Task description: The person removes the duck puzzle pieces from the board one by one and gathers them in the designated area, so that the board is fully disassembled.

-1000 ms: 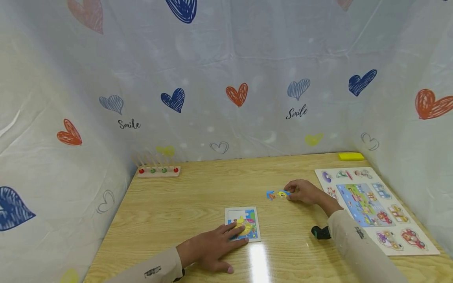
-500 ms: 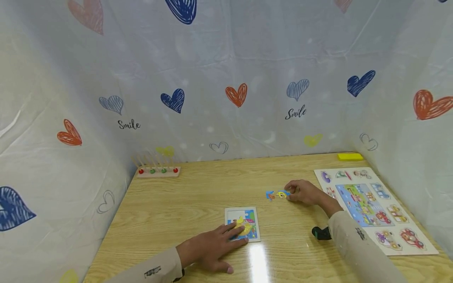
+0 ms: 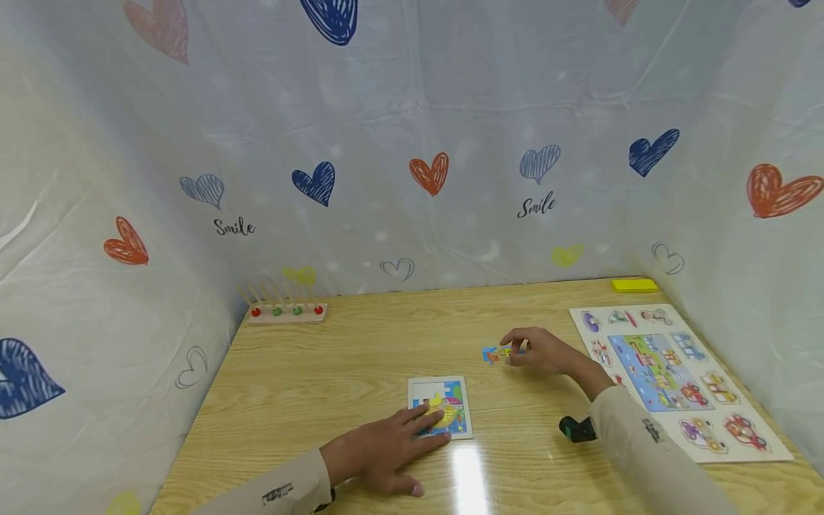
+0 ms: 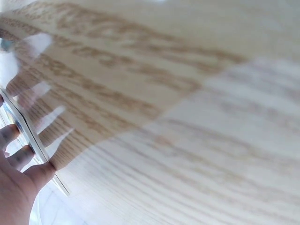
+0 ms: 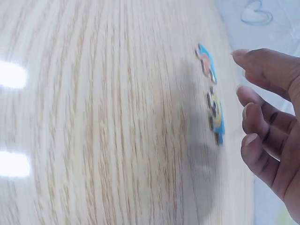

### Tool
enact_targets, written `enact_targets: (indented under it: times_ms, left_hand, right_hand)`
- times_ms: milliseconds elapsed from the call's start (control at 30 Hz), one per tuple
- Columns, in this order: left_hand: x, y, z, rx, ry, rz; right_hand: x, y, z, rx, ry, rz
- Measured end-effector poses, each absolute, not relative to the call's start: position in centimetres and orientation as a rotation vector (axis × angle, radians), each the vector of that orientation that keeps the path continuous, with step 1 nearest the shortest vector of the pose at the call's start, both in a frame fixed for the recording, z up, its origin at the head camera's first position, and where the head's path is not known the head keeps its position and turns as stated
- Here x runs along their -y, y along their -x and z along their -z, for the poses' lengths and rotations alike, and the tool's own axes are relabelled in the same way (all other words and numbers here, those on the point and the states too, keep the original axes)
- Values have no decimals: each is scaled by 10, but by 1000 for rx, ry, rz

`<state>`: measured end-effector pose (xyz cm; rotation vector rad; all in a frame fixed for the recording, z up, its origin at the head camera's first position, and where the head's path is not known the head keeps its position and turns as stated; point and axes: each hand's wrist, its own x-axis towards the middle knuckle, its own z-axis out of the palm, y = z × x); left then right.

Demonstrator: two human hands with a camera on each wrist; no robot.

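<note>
Yellow puzzle piece [image 5: 217, 115], lengthwise toward orange piece [image 5: 206, 63]

Pale heart-printed sheeting [image 3: 367, 100] hangs behind and beside a wood-grain table [image 3: 347, 350].

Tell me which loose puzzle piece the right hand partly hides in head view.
The flat blue-and-yellow piece; the flat blue-and-orange piece, left of it, shows fully.

A table [image 3: 347, 350] carries a puzzle [image 3: 456, 408], loose pieces [image 5: 217, 112] and a board [image 3: 659, 372].
</note>
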<state>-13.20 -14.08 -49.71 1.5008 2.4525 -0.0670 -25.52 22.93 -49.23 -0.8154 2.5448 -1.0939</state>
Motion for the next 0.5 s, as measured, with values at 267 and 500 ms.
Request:
enact_targets:
  times_ms: [267,500]
  left_hand:
    - [142,133,497,-2441,-1477,68]
    - [143,133,498,-2445,-1494,96]
  right_hand:
    - [-202,245,490,-2435,880,1123]
    - [-179,236,488,-2404,911,1098]
